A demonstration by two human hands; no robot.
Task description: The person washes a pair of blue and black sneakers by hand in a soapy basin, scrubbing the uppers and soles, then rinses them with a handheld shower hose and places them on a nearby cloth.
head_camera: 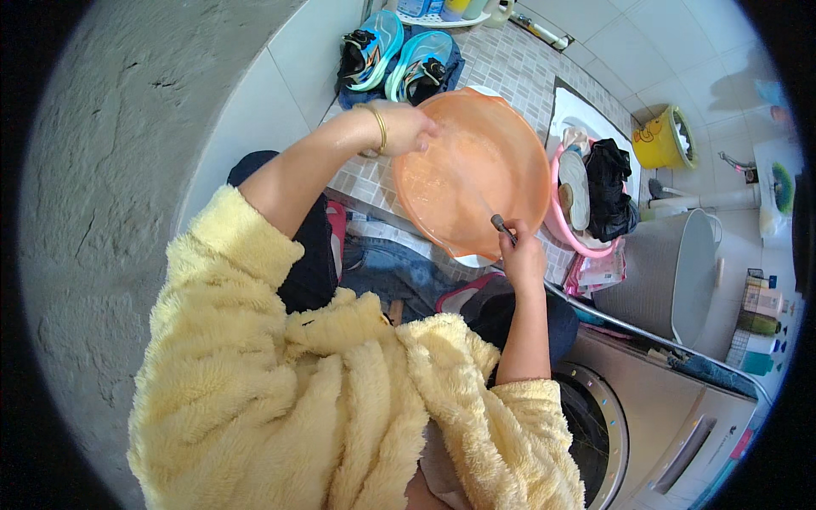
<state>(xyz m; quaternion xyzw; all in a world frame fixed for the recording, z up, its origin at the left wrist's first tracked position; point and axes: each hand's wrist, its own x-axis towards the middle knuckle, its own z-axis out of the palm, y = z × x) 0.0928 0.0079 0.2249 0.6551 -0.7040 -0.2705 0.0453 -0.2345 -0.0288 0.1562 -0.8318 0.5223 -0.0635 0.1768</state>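
Observation:
An orange plastic basin (472, 172) with white handles rests on the tiled ledge before me. My right hand (524, 255) grips the nozzle of a spray hose (500, 224) at the basin's near right rim, and a water spray crosses the basin from it. Over the upper left rim is my left hand (408, 129), wearing gold bangles, its fingers loosely curled; whether anything is between them cannot be told. Water lies in the basin. Just beyond the left hand, a pair of blue sneakers (417, 64) sits on dark cloth. The hose beyond my right hand is mostly hidden.
At right stands a pink basin (581, 245) with insoles and black cloth, beside a tall grey tub (644, 274). A yellow bucket (656, 140) is farther back. A washing machine (650, 408) is at lower right. Bottles fill a white rack (440, 21) at the top.

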